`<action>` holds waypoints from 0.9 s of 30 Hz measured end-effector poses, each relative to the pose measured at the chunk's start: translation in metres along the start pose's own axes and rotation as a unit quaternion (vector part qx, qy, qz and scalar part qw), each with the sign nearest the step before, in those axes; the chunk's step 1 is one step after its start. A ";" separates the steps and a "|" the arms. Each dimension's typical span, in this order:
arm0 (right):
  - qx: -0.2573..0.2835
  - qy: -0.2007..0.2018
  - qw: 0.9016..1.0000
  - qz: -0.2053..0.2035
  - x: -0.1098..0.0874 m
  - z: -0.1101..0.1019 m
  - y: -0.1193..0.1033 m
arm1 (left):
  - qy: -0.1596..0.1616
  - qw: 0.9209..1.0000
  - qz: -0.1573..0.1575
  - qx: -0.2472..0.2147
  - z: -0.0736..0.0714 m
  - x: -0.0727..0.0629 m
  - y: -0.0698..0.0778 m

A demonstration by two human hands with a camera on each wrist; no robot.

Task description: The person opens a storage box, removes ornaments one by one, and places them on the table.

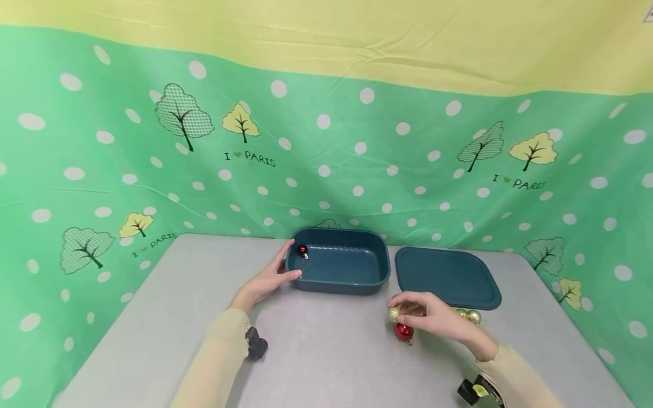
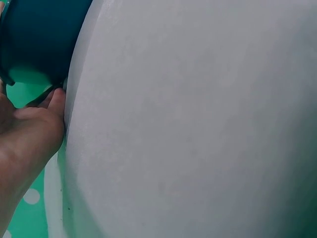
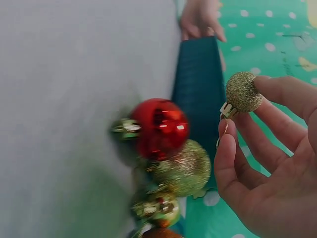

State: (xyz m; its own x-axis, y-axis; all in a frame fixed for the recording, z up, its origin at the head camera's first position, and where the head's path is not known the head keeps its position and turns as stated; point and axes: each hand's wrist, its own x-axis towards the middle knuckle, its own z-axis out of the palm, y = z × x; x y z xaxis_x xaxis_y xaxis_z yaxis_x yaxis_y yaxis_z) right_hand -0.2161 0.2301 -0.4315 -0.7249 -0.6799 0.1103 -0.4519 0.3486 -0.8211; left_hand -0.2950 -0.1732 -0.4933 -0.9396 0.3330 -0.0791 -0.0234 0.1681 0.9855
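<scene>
My right hand (image 1: 433,314) pinches a small gold glitter Christmas ball (image 3: 244,92) by its fingertips, its cap and thread loop hanging near the thumb. Just below that hand a shiny red Christmas ball (image 1: 404,332) lies on the table. Beside the red one, the right wrist view shows a larger gold glitter ball (image 3: 183,168) and a shiny gold ball (image 3: 166,210). At the left end of a dark blue box (image 1: 336,287), my left hand (image 1: 265,283) rests with spread, fairly straight fingers, the thumb at the front corner. Inside the box sits a small dark red ball (image 1: 302,249).
A matching dark blue lid (image 1: 449,277) lies flat to the right of the box. Shiny gold balls (image 1: 474,316) lie at the lid's near edge, partly behind my right hand. A green dotted cloth (image 1: 357,147) hangs behind the grey table (image 1: 326,351).
</scene>
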 end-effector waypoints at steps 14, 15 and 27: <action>-0.036 0.037 0.997 -0.048 -0.043 0.001 0.015 | 0.003 1.000 -0.007 -0.005 0.001 0.002 -0.001; -0.039 0.040 0.997 -0.049 -0.045 0.000 0.017 | 0.005 1.000 -0.009 -0.005 0.001 0.002 -0.001; -0.042 0.039 0.998 -0.034 -0.058 0.001 0.032 | 0.006 1.000 -0.013 0.000 0.000 0.002 -0.001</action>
State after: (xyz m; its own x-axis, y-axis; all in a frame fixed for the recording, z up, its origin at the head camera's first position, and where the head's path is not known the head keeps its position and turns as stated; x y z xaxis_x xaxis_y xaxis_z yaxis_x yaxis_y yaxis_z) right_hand -0.1877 0.2803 -0.4646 -0.7280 -0.6523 0.2111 -0.5413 0.3579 -0.7608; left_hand -0.2973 -0.1726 -0.4946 -0.9426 0.3177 -0.1025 -0.0476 0.1761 0.9832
